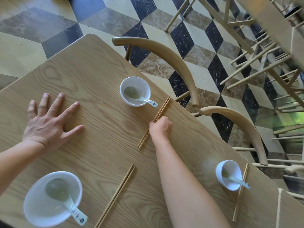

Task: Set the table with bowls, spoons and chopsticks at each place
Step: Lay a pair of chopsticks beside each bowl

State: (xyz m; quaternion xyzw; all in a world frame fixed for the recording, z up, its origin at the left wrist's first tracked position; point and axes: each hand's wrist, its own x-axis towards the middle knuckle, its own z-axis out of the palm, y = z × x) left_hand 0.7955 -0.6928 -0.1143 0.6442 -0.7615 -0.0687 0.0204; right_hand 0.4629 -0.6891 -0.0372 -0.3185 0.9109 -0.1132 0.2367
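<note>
Three white bowls stand on the wooden table (92, 83), each with a white spoon inside. The far bowl (135, 91) holds a spoon (148, 101). Just right of it lies a pair of wooden chopsticks (162, 109), and my right hand (160, 127) is shut on their middle. The near left bowl (52, 199) has a second pair of chopsticks (116, 196) lying to its right. The right bowl (228, 174) sits by the table edge with a third pair of chopsticks (241, 191) beside it. My left hand (49, 122) rests flat on the table, fingers spread.
Two curved wooden chair backs (172, 58) (243, 124) stand along the table's right edge. More wooden chairs and a table crowd the upper right (246, 38). A tiled floor in a cube pattern (65, 22) lies beyond the table.
</note>
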